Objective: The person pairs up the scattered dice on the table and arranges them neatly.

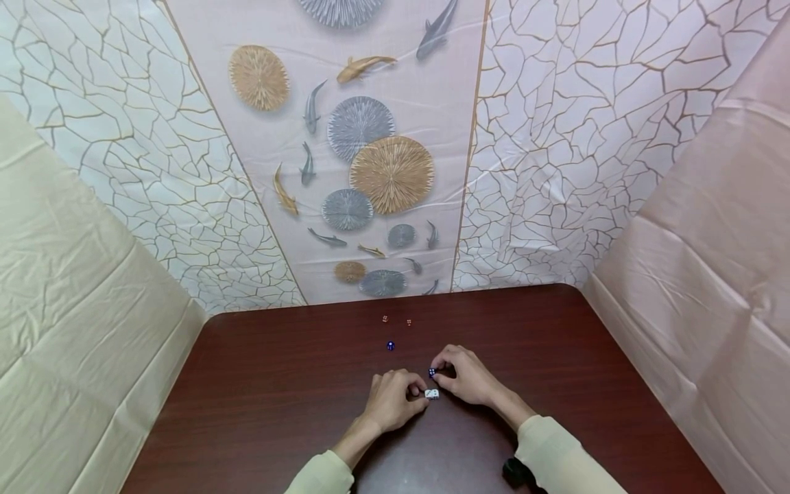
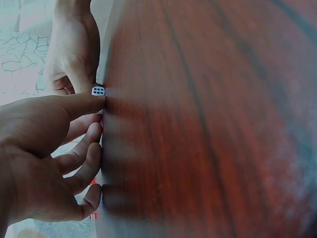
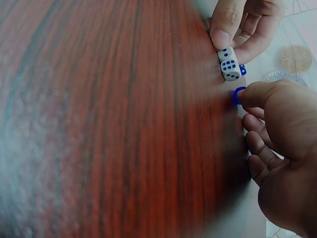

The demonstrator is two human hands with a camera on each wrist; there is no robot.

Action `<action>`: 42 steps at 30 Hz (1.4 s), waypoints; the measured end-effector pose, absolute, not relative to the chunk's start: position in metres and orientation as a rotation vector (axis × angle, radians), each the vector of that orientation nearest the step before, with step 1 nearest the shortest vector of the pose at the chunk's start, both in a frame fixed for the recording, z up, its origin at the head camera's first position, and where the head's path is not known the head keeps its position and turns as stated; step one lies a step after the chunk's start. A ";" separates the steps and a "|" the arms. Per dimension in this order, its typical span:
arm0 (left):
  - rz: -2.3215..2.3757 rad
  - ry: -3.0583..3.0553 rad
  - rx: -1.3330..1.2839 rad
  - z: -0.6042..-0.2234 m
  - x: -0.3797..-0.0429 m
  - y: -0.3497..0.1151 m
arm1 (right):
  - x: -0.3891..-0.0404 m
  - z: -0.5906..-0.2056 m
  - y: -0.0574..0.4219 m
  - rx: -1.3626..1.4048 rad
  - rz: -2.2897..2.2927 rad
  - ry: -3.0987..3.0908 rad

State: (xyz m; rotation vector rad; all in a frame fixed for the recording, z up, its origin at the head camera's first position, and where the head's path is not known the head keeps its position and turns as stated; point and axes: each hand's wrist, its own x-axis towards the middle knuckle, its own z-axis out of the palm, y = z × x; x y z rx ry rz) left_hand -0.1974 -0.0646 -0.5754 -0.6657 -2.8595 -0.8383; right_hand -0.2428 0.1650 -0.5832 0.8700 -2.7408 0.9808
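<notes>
Two white dice [image 1: 432,394] with dark pips sit side by side on the table. My left hand [image 1: 392,400] has its thumb and index finger at the left one, pinching it. In the right wrist view, the left thumb and a finger flank the farther white die [image 3: 226,53], with the other white die [image 3: 230,72] against it. Just behind the white dice, my right hand [image 1: 467,376] pinches a blue die [image 1: 432,372] between thumb and index finger. In the right wrist view the thumb mostly covers this blue die [image 3: 238,95].
Farther back stands another blue die [image 1: 391,346]. Beyond it are two small red dice, one on the left [image 1: 385,319] and one on the right [image 1: 409,322]. The dark wooden table [image 1: 278,384] meets patterned cloth at the back and plain cloth at both sides.
</notes>
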 end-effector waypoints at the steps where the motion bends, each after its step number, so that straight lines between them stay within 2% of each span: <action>1: -0.837 -2.858 -0.665 -0.576 -0.197 -0.065 | -0.243 -0.583 0.165 0.872 0.982 -2.739; 27: -0.847 -2.872 -0.668 -0.575 -0.195 -0.066 | -0.242 -0.585 0.164 0.870 0.992 -2.732; 42: -1.028 -2.820 -0.639 -0.563 -0.204 -0.088 | -0.242 -0.586 0.166 0.873 1.000 -2.743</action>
